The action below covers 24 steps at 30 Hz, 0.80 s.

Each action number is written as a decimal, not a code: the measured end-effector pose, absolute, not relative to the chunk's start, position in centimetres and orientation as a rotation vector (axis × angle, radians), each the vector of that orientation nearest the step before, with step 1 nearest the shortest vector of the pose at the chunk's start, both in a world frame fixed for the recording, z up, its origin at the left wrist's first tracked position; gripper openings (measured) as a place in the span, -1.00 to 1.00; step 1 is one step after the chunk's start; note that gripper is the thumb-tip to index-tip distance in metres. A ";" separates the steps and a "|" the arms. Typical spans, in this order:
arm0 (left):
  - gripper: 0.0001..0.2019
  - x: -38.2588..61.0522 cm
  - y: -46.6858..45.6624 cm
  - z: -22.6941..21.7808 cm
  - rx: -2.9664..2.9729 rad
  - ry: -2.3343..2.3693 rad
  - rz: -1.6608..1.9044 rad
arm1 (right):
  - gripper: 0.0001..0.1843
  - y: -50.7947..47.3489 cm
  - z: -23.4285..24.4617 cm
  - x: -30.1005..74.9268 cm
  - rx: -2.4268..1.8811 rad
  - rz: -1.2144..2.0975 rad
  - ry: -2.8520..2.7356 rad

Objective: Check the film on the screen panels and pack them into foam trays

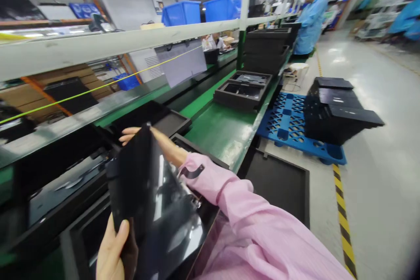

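Note:
My left hand (113, 251) grips the lower edge of a glossy black panel (147, 201) held upright over the workbench, thumb pressed on its face. My right hand (154, 140), in a pink sleeve, reaches behind the panel's top edge, its fingers stretched along the back. Black foam trays (170, 122) lie on the green belt (223, 131) just beyond the panel. More dark trays with parts sit below to the left (65, 183).
A black tray with compartments (244, 89) lies farther down the belt, with a stack of trays (267, 48) behind it. A blue pallet (288, 124) with black trays (337, 109) stands on the floor. A person in blue (311, 17) works far off. A white rail (131, 39) crosses overhead.

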<state>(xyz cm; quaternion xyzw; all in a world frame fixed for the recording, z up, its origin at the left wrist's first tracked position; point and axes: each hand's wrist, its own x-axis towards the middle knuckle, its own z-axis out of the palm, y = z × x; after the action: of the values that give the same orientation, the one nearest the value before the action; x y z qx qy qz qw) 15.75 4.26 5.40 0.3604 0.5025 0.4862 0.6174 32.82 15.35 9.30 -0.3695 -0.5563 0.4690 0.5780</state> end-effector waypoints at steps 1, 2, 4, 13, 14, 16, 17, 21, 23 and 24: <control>-0.42 15.6 3.9 5.8 0.873 1.195 1.149 | -0.28 15.0 9.6 33.7 -0.878 1.050 -1.343; -0.39 15.5 3.5 6.1 0.921 1.221 1.180 | -0.24 14.8 9.9 34.4 -0.919 0.996 -1.382; -0.36 15.7 2.8 6.4 1.036 1.255 1.238 | -0.39 14.6 10.1 35.2 -1.059 0.821 -1.412; -0.41 14.4 2.7 5.6 1.201 1.210 1.323 | -0.75 12.2 8.7 33.0 -1.303 0.195 -1.484; -0.41 14.2 2.8 5.6 1.179 1.191 1.328 | -0.78 11.8 8.3 32.9 -1.243 0.165 -1.536; -0.41 13.9 3.0 5.7 1.124 1.159 1.339 | -0.84 11.2 7.7 33.0 -1.037 0.206 -1.675; -0.40 13.7 3.0 5.9 1.105 1.150 1.353 | -0.85 11.0 7.3 33.0 -0.904 0.282 -1.716; -0.39 12.8 2.5 7.2 1.129 1.080 1.443 | -0.73 10.7 7.0 32.9 -0.545 0.624 -1.522; -0.38 12.4 1.8 8.1 1.153 1.012 1.465 | -0.65 10.6 7.6 32.5 -0.536 0.634 -1.377; -0.36 12.2 1.5 8.5 1.142 0.963 1.461 | -0.60 10.6 7.9 32.4 -0.561 0.628 -1.326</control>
<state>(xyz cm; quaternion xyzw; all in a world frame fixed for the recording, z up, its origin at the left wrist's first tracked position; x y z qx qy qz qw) 12.21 1.47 8.48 0.4727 0.3985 0.6047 0.5020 32.36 10.60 7.91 -0.2525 -0.5968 0.2829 0.7072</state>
